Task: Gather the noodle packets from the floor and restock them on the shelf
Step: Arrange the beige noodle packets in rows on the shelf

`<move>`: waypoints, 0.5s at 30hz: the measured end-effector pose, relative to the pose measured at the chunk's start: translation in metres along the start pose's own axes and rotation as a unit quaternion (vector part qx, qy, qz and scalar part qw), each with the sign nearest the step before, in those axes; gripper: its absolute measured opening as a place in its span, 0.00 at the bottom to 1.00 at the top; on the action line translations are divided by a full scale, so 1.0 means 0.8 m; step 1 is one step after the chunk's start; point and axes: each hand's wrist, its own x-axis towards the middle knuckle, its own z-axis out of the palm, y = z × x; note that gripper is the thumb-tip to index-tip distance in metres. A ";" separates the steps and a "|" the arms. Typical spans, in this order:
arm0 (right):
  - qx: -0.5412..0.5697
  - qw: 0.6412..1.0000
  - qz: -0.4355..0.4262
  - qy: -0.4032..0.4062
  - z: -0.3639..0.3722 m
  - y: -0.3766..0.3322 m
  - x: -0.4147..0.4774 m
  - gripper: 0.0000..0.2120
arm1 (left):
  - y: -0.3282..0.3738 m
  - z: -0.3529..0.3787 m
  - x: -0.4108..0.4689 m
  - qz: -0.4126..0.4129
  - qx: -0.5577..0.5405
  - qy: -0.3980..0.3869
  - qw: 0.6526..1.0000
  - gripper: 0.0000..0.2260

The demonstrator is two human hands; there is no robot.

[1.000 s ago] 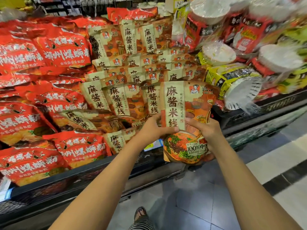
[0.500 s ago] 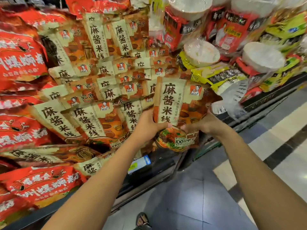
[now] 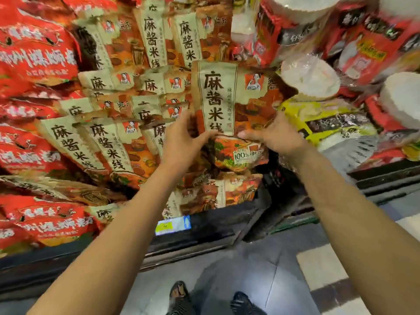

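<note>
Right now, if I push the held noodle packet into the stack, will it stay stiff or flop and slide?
Probably semi-floppy: the noodle packet stands upright between the left hand and right hand, yet its edges crinkle. Its glossy film likely slides on the neighbouring packets.

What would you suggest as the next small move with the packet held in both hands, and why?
Probably ease the packet against the matching packets and let go. The left hand and right hand grip its middle, it stands upright in front of that row, and another packet lies just below it at the shelf front.
</note>
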 end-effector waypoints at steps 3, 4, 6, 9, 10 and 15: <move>-0.013 0.999 0.015 -0.038 -0.004 0.021 0.005 0.16 | -0.032 0.000 -0.023 0.107 0.217 0.056 0.969 0.27; -0.015 0.998 0.016 -0.051 -0.003 0.031 0.008 0.15 | -0.045 0.002 -0.034 0.134 0.292 0.057 0.945 0.31; -0.017 0.998 0.013 -0.066 0.000 0.040 0.016 0.16 | -0.065 0.010 -0.059 0.129 0.388 0.035 0.912 0.40; -0.017 0.997 0.010 -0.079 0.003 0.036 0.030 0.17 | -0.077 0.022 -0.085 0.062 0.432 0.009 0.900 0.48; -0.021 0.996 0.004 -0.082 0.003 0.037 0.035 0.17 | -0.079 0.024 -0.087 0.054 0.436 0.009 0.898 0.48; 0.000 0.997 -0.009 -0.072 0.011 0.049 0.039 0.23 | -0.084 0.028 -0.073 0.021 0.462 0.013 0.887 0.45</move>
